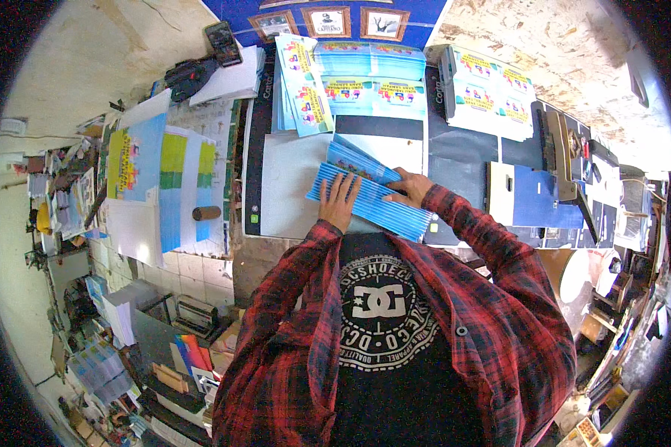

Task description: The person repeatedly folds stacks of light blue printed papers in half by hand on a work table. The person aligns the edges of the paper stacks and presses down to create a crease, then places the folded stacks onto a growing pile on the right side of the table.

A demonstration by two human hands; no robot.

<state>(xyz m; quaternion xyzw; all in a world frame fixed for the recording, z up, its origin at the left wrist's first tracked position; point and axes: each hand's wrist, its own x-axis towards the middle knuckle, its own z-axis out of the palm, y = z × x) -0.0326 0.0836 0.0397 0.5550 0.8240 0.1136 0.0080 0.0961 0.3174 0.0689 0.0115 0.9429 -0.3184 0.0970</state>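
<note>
A fanned stack of light-blue printed booklets (376, 212) lies at a slant on the white sheet in front of me, its edges showing as stripes. My left hand (339, 200) rests flat on its left part, fingers stretched out over the covers. At the stack's upper right edge, my right hand (411, 188) grips it between thumb and fingers; the undersides of those fingers are hidden. Just beyond are neat piles of blue, white and yellow printed booklets (373, 93), with one tilted booklet (306, 89) on their left.
A white board (287, 179) lies under the stack on the dark worktable (462, 160). More printed sheets (488, 89) sit at the back right, near a blue panel (537, 195). To the left, a side table bears large printed sheets (138, 167) and a brown cylinder (206, 213). A phone (223, 42) stands at the back left.
</note>
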